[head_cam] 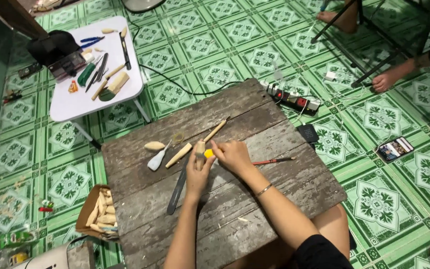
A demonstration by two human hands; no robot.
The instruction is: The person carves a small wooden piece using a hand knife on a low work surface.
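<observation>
Left hand (198, 167) fingers hold a wood piece (201, 147). Right hand (231, 155) fingers pinch a yellow bit (208, 154) over the desk (274, 184).

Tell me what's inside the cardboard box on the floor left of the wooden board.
The cardboard box holds a pile of pale carved wooden pieces, lying lengthwise. Only the top layer shows; whatever lies under them, and the box's bottom, is covered.

At frame centre, my left hand (198, 168) grips a small wooden piece (200, 147) upright on the weathered plank board (255, 199). My right hand (231, 154) pinches a yellow object (208, 154) against it. A dark blade (177, 188) lies just below-left; a red pencil (273, 161) lies right.
</observation>
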